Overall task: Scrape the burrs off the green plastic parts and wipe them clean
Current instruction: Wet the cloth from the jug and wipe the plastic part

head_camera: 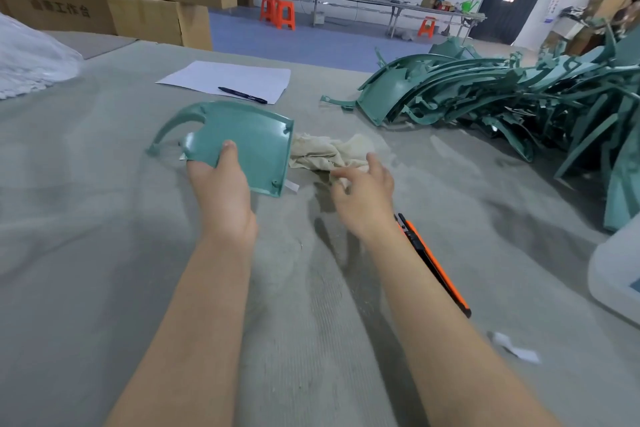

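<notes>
Fingers of your left hand (221, 184) grip a green plastic part (242, 139) (thumb on top); your right hand (363, 191), fingers loosely spread, touches the rag (329, 152).

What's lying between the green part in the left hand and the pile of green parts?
In the head view, a crumpled rag lies there; the right hand touches it.

Your left hand (221, 184) is gripping a green part (249, 139) by its near edge, thumb on top, tilting it above the bench (104, 253). Your right hand (363, 194) is reaching over a crumpled rag (329, 152) just beside the part, fingers loosely curled at its near edge. An orange knife (433, 263) is lying beside your right forearm. A pile of parts (502, 104) is sitting at the bench's far right edge, paper (228, 80) and pen (242, 95) toward the far edge.
</notes>
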Demonstrator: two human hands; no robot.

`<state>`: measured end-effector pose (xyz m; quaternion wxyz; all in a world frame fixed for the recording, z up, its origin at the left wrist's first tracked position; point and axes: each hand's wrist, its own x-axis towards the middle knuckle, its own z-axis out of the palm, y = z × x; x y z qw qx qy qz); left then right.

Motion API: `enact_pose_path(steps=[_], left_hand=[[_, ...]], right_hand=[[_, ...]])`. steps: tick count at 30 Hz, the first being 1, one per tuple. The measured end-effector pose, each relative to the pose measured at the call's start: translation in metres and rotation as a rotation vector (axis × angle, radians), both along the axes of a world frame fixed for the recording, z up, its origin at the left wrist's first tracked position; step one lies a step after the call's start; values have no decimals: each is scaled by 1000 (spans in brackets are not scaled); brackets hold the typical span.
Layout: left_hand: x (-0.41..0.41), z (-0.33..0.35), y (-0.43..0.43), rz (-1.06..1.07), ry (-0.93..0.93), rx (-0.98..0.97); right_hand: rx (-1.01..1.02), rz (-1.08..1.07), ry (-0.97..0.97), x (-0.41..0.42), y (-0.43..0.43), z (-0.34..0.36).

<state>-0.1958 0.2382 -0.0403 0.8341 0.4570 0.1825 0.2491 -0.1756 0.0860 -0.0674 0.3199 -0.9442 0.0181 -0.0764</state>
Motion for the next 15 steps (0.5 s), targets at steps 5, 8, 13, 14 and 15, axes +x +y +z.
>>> enact_pose_path(steps=[5,8,13,14,15], left_hand=[[5,-6,0,-5,21,98],[7,-10,3,-50,97,211],[6,-16,0,-212,187,301],[5,-14,-2,-240,175,302],[3,-13,-4,-264,158,298]], right_hand=[[-189,-67,110,26,11,-4],[139,-159,-249,28,2,15],[721,-265,-585,13,-35,62],[811,-256,-610,7,-44,66],[868,-233,-634,-1,-51,69]])
